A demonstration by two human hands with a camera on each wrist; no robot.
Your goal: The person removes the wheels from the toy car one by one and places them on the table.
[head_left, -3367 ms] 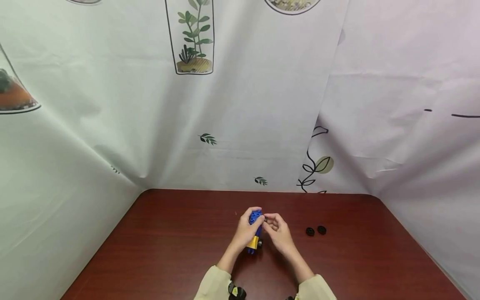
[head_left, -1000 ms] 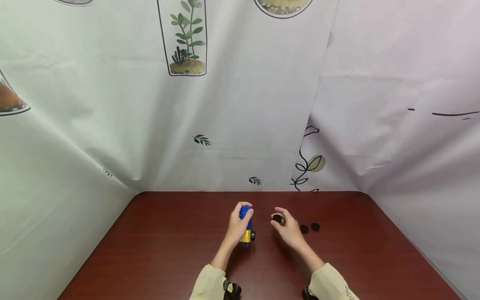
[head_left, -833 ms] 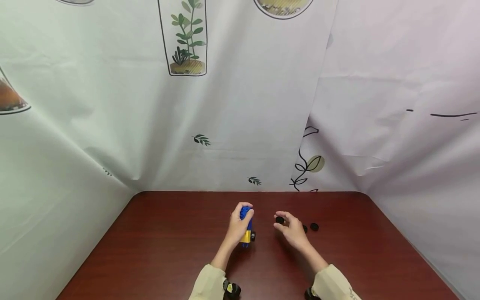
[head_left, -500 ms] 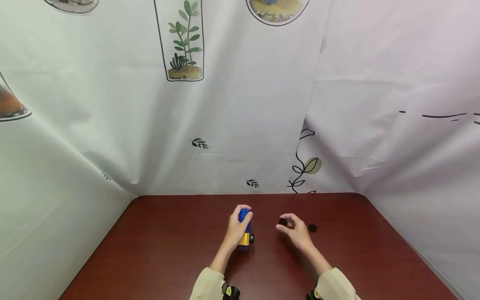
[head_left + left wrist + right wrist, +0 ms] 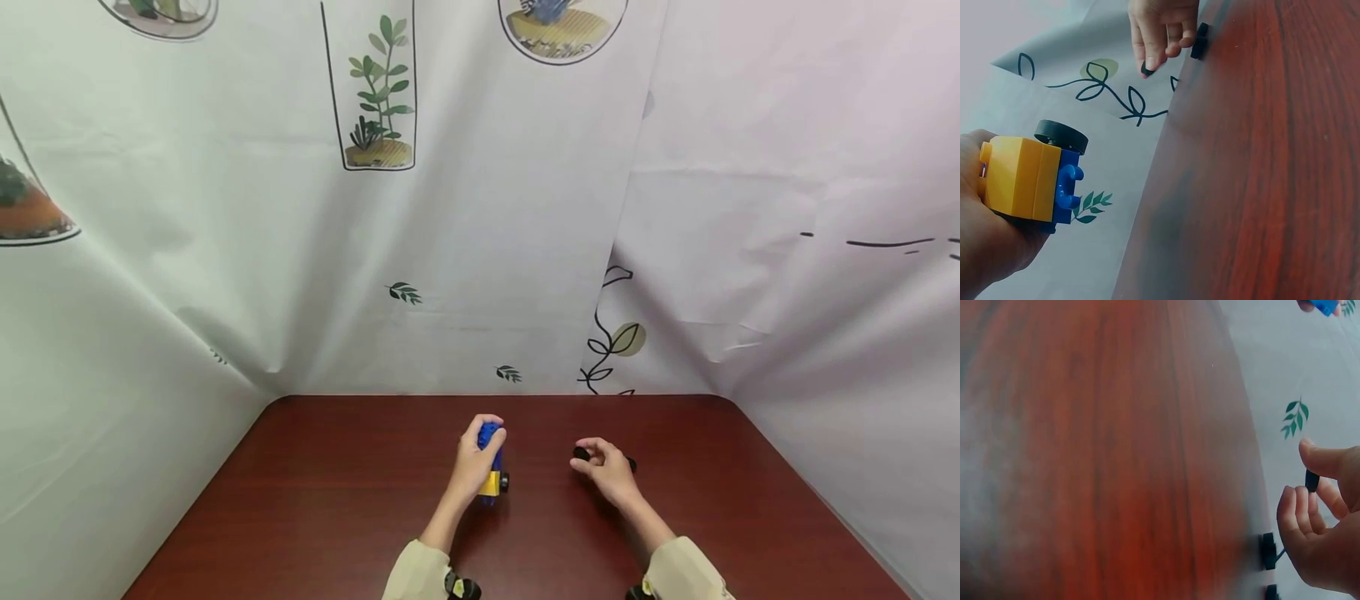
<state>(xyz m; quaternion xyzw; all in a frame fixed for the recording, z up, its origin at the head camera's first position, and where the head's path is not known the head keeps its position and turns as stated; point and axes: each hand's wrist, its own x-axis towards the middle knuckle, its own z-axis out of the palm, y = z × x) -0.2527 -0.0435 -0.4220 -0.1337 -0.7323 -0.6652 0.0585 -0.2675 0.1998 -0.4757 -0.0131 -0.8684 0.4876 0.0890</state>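
My left hand (image 5: pixel 472 462) grips a toy car of blue and yellow building bricks (image 5: pixel 1019 178), fingers wrapped around its blue end. A black wheel (image 5: pixel 1063 134) sits on the side of the car beside the yellow brick, and blue prongs stick out at the near end. To the right, my right hand (image 5: pixel 611 477) pinches another black wheel (image 5: pixel 1312 481) between thumb and forefinger, with the other fingers curled loosely. Beyond that hand, black wheels (image 5: pixel 1268 551) lie on the table, mostly hidden by it in the head view.
A dark red-brown wooden table (image 5: pixel 337 500) spreads under both hands. White cloth (image 5: pixel 480 208) printed with plants and jars hangs behind it and along its sides. Each sleeve (image 5: pixel 420 571) is pale, with a black device at the wrist.
Earlier both hands were together at the car. My right hand has since drawn away rightward, carrying a wheel towards the wheels on the table. My left hand keeps its grip on the car.
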